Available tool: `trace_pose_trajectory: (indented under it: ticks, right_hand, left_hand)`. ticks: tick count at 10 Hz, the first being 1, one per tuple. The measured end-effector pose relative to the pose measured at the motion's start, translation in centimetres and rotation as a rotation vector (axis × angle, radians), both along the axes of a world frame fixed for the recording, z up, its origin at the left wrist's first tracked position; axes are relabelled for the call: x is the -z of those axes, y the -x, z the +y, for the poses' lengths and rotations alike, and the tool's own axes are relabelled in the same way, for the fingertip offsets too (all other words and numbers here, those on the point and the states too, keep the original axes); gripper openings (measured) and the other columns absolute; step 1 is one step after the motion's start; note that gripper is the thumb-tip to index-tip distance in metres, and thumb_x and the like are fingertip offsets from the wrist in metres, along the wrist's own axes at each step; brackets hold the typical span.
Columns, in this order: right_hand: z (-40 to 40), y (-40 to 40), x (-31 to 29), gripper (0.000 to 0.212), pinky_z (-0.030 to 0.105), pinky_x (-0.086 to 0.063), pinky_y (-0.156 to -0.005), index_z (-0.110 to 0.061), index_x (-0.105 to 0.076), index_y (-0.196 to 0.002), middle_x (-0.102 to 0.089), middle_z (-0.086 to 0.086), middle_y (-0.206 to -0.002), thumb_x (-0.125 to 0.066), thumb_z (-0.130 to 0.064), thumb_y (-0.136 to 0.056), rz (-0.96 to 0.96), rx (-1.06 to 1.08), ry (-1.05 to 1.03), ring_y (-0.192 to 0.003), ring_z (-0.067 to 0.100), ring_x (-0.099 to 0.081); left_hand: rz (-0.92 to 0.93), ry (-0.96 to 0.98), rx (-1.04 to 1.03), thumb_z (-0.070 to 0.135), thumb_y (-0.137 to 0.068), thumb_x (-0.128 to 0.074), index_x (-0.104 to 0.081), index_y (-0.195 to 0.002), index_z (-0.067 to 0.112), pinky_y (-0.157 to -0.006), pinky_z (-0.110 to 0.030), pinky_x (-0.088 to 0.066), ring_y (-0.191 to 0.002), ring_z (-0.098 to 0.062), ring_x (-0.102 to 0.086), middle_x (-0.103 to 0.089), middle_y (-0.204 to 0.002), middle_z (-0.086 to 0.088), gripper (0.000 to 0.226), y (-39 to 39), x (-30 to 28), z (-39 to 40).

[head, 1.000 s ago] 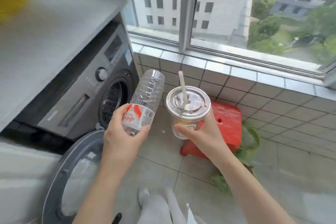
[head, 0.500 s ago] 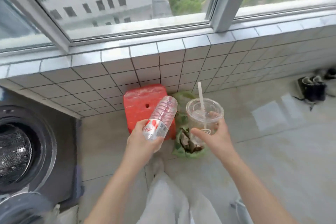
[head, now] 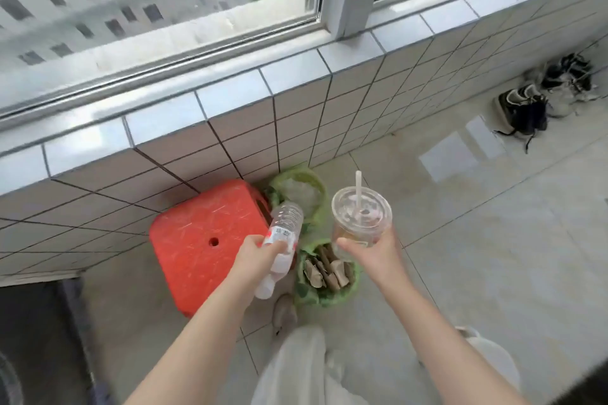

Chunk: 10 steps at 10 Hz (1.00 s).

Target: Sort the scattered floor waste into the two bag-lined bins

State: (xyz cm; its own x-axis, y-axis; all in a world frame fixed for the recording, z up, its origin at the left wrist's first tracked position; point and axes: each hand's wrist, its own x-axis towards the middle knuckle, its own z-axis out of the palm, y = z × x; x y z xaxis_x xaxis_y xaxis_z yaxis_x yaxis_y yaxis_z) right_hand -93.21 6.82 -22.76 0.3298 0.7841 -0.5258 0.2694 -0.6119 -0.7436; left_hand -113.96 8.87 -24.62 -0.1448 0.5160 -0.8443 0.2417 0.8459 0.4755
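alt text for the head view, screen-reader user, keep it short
Seen from above, the left hand grips a clear plastic bottle and the right hand a lidded cup with a straw, over two green-lined bins beside a red stool under a tiled window ledge.

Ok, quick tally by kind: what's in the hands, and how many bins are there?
Plastic bottle: 1, in the left hand
Lidded cup with straw: 1, in the right hand
Green-lined bins: 2, far bin, near bin
Total: 4
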Motion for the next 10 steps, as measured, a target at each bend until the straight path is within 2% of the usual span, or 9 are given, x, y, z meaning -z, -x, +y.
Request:
trace_pose_trajectory:
  ticks: [1, 2, 3, 5, 6, 7, 8, 9, 10]
  right_hand:
    - [3.2, -0.6, 4.0, 0.080, 0.039, -0.047, -0.100, -0.033, -0.046, -0.122, -0.061, -0.013, -0.117, -0.083, -0.034, -0.050, 0.000, -0.010, -0.005, -0.110, 0.008, -0.058]
    - [6.4, -1.0, 8.6, 0.079, 0.036, -0.045, -0.101, -0.031, -0.046, -0.123, -0.061, -0.013, -0.118, -0.086, -0.028, -0.056, 0.005, -0.020, 0.016, -0.111, 0.008, -0.057]
    - [9.5, -1.1, 13.2, 0.078, 0.028, -0.041, -0.099, -0.031, -0.041, -0.125, -0.056, -0.014, -0.120, -0.086, -0.021, -0.061, 0.036, -0.037, 0.027, -0.112, 0.007, -0.053]
    - [15.0, -1.2, 22.1, 0.086, 0.013, -0.033, -0.091, -0.015, -0.030, -0.136, -0.047, -0.007, -0.121, -0.082, -0.012, -0.068, 0.049, -0.142, 0.075, -0.111, 0.008, -0.046]
    - [17.5, -1.2, 24.8, 0.064, -0.003, -0.036, -0.063, -0.006, -0.046, -0.121, -0.053, 0.000, -0.100, -0.079, -0.001, -0.067, -0.016, -0.239, 0.036, -0.090, 0.002, -0.056]
    - [19.2, -0.8, 26.9, 0.044, 0.033, -0.046, -0.069, 0.016, -0.050, -0.105, -0.056, 0.033, -0.099, -0.073, 0.010, -0.068, -0.011, -0.267, -0.042, -0.088, 0.027, -0.056]
    - [20.1, -0.5, 30.3, 0.042, 0.034, -0.049, -0.080, -0.011, -0.051, -0.101, -0.058, 0.014, -0.102, -0.077, -0.001, -0.069, 0.007, -0.264, -0.036, -0.093, 0.026, -0.060]
    - [20.0, -0.4, 35.0, 0.064, 0.009, -0.041, -0.081, -0.026, -0.041, -0.115, -0.049, -0.006, -0.114, -0.081, -0.010, -0.069, -0.015, -0.260, -0.008, -0.103, 0.008, -0.051]
    - [19.1, -0.8, 39.2, 0.090, 0.026, -0.038, -0.099, -0.010, -0.029, -0.142, -0.046, 0.005, -0.135, -0.082, -0.019, -0.069, -0.073, -0.340, 0.130, -0.125, 0.019, -0.045]
  left_hand:
    - [-0.015, 0.055, -0.009, 0.031, -0.075, -0.068, -0.058, -0.113, 0.007, -0.040, -0.020, -0.047, -0.072, -0.021, -0.064, -0.065, -0.104, -0.013, 0.046, -1.0, 4.2, 3.4]
    - [-0.020, 0.103, -0.058, 0.029, -0.083, -0.063, -0.060, -0.091, 0.009, -0.051, -0.024, -0.048, -0.066, -0.021, -0.062, -0.064, -0.086, -0.009, 0.021, -2.2, 8.8, 5.9]
    - [0.016, 0.127, -0.044, 0.034, -0.085, -0.058, -0.063, -0.097, 0.003, -0.057, -0.028, -0.039, -0.072, -0.024, -0.055, -0.060, -0.087, -0.008, 0.033, -3.2, 13.6, 7.8]
    - [0.082, 0.173, -0.096, 0.049, -0.067, -0.059, -0.058, -0.117, 0.006, -0.089, -0.039, -0.051, -0.099, -0.033, -0.062, -0.064, -0.109, -0.012, 0.066, -4.0, 23.2, 11.1]
    - [0.106, 0.126, -0.101, 0.042, -0.079, -0.061, -0.053, -0.126, 0.005, -0.096, -0.040, -0.047, -0.109, -0.033, -0.059, -0.062, -0.120, -0.013, 0.061, -4.5, 27.0, 12.8]
    - [0.160, 0.101, -0.101, 0.039, -0.085, -0.057, -0.048, -0.129, 0.002, -0.098, -0.037, -0.044, -0.114, -0.034, -0.055, -0.057, -0.126, -0.016, 0.059, -5.3, 30.2, 14.4]
    - [0.235, 0.065, -0.070, 0.036, -0.090, -0.052, -0.043, -0.134, 0.003, -0.099, -0.034, -0.037, -0.123, -0.034, -0.047, -0.048, -0.135, -0.018, 0.056, -5.9, 33.2, 15.4]
    - [0.274, 0.027, 0.005, 0.039, -0.090, -0.053, -0.039, -0.136, 0.007, -0.100, -0.035, -0.037, -0.125, -0.034, -0.046, -0.046, -0.138, -0.015, 0.057, -6.3, 35.7, 15.6]
    - [0.269, 0.071, 0.086, 0.044, -0.090, -0.051, -0.032, -0.143, 0.011, -0.106, -0.036, -0.037, -0.128, -0.034, -0.044, -0.044, -0.142, -0.015, 0.066, -6.2, 38.1, 15.0]
